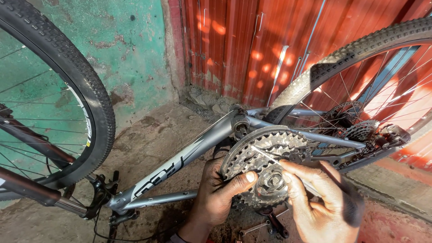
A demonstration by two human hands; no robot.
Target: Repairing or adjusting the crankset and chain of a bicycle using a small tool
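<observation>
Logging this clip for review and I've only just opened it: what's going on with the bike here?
A grey bicycle frame lies upside down on a concrete floor, wheels up. The person's left hand grips the toothed chainrings at the crank, thumb pressed on the teeth. The right hand holds a thin metal tool whose tip rests against the chainrings. The rear wheel with its sprocket cluster sits to the right, the front wheel to the left.

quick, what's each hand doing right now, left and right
Left hand: closed around the edge of the chainring set, thumb on its face.
Right hand: pinching a thin metal tool against it.
</observation>
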